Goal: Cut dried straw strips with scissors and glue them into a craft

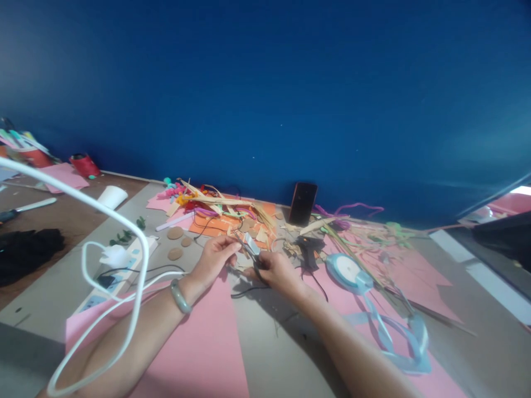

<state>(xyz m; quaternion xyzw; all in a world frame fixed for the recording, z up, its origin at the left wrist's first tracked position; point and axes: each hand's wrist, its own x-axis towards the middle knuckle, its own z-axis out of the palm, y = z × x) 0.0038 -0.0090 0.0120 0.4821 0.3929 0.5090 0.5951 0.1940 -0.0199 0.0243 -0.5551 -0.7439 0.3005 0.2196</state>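
Observation:
My right hand (274, 271) is closed around the dark handles of a pair of scissors (248, 251), whose blades point up and to the left. Close beside the blades, my left hand (219, 255) has its fingers pinched together; what they hold is too small to make out. A jade-coloured bangle (180, 297) circles the left wrist. Just behind the scissors shows a small pale blue-white piece (251, 243). Under and around both hands lie scraps, and a sheet of pink paper (199, 342) spreads beneath the left forearm.
A phone (303, 203) leans against the blue wall. Blue ribbon trails from its spool (346, 272) at right. At left, a white cable (143, 265) arches in front of a power strip (120, 273). Round brown discs (175, 254), dry strips (219, 200) and pipe cleaners (359, 207) are scattered about.

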